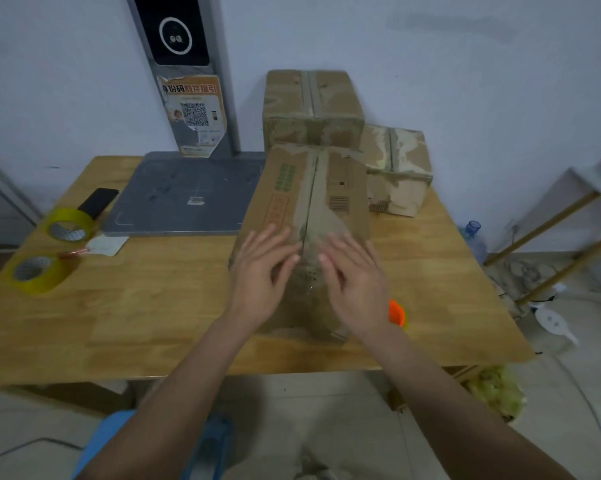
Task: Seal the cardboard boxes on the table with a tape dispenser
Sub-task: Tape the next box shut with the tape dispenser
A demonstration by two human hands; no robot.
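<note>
A long cardboard box (313,202) lies on the wooden table (153,306), its top flaps meeting along a centre seam. My left hand (261,271) lies flat on the near part of its top, left of the seam, fingers straight. My right hand (354,275) lies flat to the right of the seam, fingers also straight. An orange tape dispenser (397,313) peeks out beside my right wrist, mostly hidden. Two more taped boxes stand behind: a tall one (313,109) against the wall and a lower one (399,171) to its right.
Two yellow tape rolls (70,225) (41,271) sit at the table's left edge, beside a black phone (98,202) and a paper slip (106,244). A grey scale platform (188,195) with an upright post stands at the back. A water jug (472,237) and rack stand on the right.
</note>
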